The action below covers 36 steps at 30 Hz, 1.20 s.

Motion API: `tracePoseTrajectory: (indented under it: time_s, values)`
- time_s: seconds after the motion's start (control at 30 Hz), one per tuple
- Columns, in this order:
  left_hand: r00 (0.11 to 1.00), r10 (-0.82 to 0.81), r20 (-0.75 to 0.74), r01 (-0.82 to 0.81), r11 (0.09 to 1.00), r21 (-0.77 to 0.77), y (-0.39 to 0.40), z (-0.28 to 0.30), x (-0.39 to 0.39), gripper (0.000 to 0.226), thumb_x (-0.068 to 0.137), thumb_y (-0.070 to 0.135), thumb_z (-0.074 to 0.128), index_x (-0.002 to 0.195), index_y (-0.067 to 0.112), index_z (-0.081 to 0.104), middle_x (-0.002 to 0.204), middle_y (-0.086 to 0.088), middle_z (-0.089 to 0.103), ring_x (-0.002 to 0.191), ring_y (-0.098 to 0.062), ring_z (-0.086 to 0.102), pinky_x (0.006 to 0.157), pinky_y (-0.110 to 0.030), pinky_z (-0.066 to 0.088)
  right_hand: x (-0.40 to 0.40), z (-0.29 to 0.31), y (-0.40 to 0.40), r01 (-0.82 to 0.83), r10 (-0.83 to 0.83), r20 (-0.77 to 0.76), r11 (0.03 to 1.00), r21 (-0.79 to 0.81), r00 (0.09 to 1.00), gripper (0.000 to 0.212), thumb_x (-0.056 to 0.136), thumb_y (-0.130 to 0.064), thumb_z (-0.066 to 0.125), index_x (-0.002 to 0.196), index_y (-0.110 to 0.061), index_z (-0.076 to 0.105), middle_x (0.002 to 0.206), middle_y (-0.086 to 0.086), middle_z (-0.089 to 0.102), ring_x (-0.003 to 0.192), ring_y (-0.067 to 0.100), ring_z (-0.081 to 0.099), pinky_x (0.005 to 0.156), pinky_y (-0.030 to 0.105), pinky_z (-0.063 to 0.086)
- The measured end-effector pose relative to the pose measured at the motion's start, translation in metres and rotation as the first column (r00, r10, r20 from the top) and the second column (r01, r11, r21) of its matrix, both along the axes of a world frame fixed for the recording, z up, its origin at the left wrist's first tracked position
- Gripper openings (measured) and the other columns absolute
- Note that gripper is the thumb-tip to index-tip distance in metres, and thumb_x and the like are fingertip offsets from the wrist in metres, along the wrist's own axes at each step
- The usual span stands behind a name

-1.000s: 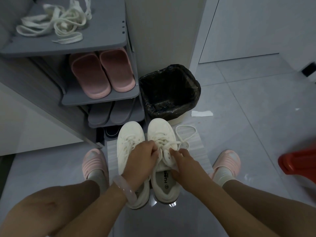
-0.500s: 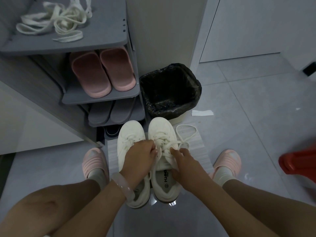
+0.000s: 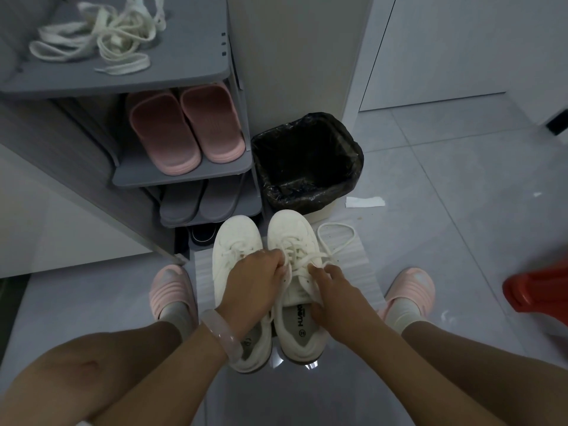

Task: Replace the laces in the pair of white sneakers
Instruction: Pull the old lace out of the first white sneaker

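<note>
Two white sneakers stand side by side on a pale ribbed mat (image 3: 365, 272), toes pointing away from me. My left hand (image 3: 255, 287) covers the middle of the left sneaker (image 3: 235, 238) and pinches the lace at the right sneaker's eyelets. On the right sneaker (image 3: 292, 229), my right hand (image 3: 335, 290) rests on the tongue, fingers closed on the lace. A loose loop of that lace (image 3: 336, 238) lies on the mat to the right. A pile of other white laces (image 3: 104, 41) lies on the top shelf of the grey shoe rack.
The grey shoe rack (image 3: 172, 176) at the left holds pink slippers (image 3: 184, 127) and grey slippers (image 3: 196, 204). A bin with a black liner (image 3: 307, 161) stands just beyond the sneakers. A red object (image 3: 541, 290) lies at the right edge. My feet in pink slippers flank the mat.
Both hands stay at the right sneaker's laces with only small finger shifts. The view has tilted slightly.
</note>
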State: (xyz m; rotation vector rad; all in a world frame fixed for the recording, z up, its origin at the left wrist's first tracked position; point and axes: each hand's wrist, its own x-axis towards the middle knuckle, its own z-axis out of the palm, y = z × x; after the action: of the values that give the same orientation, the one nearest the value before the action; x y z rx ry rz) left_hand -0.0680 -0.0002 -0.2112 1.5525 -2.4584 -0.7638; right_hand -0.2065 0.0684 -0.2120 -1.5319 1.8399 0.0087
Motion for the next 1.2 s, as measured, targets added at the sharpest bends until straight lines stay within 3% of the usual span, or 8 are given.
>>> tracePoseTrajectory:
  time_s: [0.2,0.37,0.47,0.63,0.73,0.97,1.1,1.2]
  values:
    - [0.908,0.266,-0.325,-0.326,0.933,-0.149,-0.013,0.016,0.004,0.014,0.092,0.015,0.05,0.078,0.017,0.051,0.068,0.016,0.044,0.063,-0.002,0.043,0.062,-0.009,0.032,0.0,0.002,-0.001,0.016,-0.016,0.013,1.0,0.012,1.0,0.065,0.09,-0.021,0.054,0.145,-0.022,0.018,0.147,0.005,0.02,0.111,0.028,0.053,0.092,0.034,0.046]
    - [0.99,0.085,-0.109,-0.07,0.989,0.131,0.003,-0.001,0.004,0.022,0.089,0.034,0.056,0.075,0.019,0.048,0.071,0.006,0.053,0.07,-0.012,0.052,0.059,-0.019,0.035,0.0,0.001,-0.001,0.034,-0.034,0.03,0.999,-0.003,0.999,0.064,0.088,-0.02,0.057,0.142,-0.021,0.023,0.141,0.006,0.026,0.107,0.028,0.055,0.089,0.035,0.048]
    - [0.994,0.072,-0.082,-0.069,0.997,0.034,0.004,0.001,-0.001,0.018,0.093,0.023,0.05,0.076,0.015,0.046,0.075,0.001,0.055,0.075,-0.017,0.053,0.063,-0.025,0.032,-0.001,0.0,0.0,0.042,-0.041,0.034,0.999,-0.008,0.999,0.064,0.088,-0.022,0.057,0.141,-0.022,0.023,0.143,0.005,0.023,0.106,0.027,0.055,0.087,0.034,0.048]
    - [0.869,0.361,-0.339,-0.421,0.899,-0.122,-0.021,0.026,0.008,0.02,0.095,0.019,0.047,0.076,0.013,0.045,0.063,0.01,0.041,0.059,-0.002,0.038,0.057,-0.018,0.03,-0.001,0.0,0.0,0.042,-0.042,0.033,0.999,-0.01,0.999,0.063,0.087,-0.021,0.058,0.14,-0.022,0.023,0.141,0.006,0.024,0.105,0.028,0.055,0.087,0.034,0.049]
    - [0.947,0.243,-0.21,-0.252,0.968,-0.017,-0.018,0.018,0.01,0.018,0.092,0.028,0.052,0.079,0.016,0.052,0.066,0.011,0.047,0.062,-0.001,0.045,0.059,-0.009,0.034,-0.001,-0.001,0.0,0.05,-0.05,0.043,0.999,-0.008,0.998,0.063,0.086,-0.021,0.06,0.138,-0.022,0.025,0.14,0.005,0.026,0.104,0.028,0.056,0.086,0.036,0.049]
    - [0.999,0.035,-0.008,-0.033,0.986,0.163,-0.004,0.0,0.009,0.019,0.093,0.028,0.051,0.085,0.011,0.057,0.084,-0.003,0.064,0.081,-0.018,0.058,0.076,-0.033,0.045,-0.001,-0.002,-0.001,0.055,-0.054,0.039,0.999,-0.001,0.998,0.063,0.085,-0.022,0.06,0.138,-0.022,0.025,0.139,0.005,0.026,0.103,0.029,0.056,0.086,0.038,0.05]
    - [0.994,0.015,0.109,-0.013,1.0,-0.012,-0.006,0.008,0.004,0.017,0.096,0.02,0.04,0.09,0.012,0.053,0.088,-0.004,0.061,0.082,-0.021,0.056,0.074,-0.032,0.039,0.0,0.0,-0.002,0.045,-0.045,0.031,0.999,-0.008,0.999,0.061,0.086,-0.021,0.059,0.137,-0.02,0.025,0.139,0.006,0.027,0.102,0.029,0.056,0.085,0.038,0.05]
    - [0.953,0.281,-0.116,-0.298,0.939,-0.173,-0.021,0.027,0.015,0.016,0.096,0.015,0.04,0.089,0.009,0.053,0.078,-0.003,0.051,0.073,-0.021,0.048,0.07,-0.033,0.034,0.002,0.001,-0.002,0.05,-0.05,0.017,0.999,-0.007,0.999,0.059,0.086,-0.018,0.059,0.136,-0.019,0.026,0.137,0.006,0.028,0.101,0.028,0.057,0.084,0.037,0.05]
